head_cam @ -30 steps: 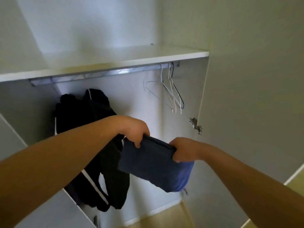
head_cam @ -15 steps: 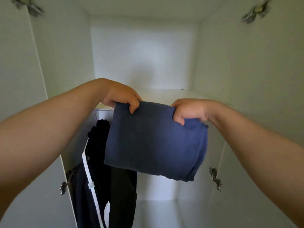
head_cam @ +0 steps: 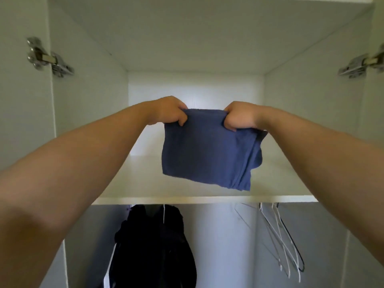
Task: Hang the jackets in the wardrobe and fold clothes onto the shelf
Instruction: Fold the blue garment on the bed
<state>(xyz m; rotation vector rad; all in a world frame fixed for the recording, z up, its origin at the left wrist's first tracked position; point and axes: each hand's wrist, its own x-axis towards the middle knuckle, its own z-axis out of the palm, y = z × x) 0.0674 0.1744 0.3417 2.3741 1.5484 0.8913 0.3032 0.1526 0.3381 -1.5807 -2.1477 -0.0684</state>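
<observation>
Left hand (head_cam: pixel 170 112) and right hand (head_cam: pixel 239 115) each kept a curled grip on the top edge of the folded blue garment (head_cam: pixel 203 150), which hung over the wardrobe (head_cam: pixel 89 100) shelf (head_cam: pixel 135 179). Below the shelf hung a dark jacket (head_cam: pixel 153 246) on the left and bare hangers (head_cam: pixel 284 242) on the right.

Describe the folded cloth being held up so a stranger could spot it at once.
Look above the shelf of the open white wardrobe. The left hand and right hand hold a folded cloth by its top edge there. It is the only blue piece; the jacket hanging below is black.
</observation>
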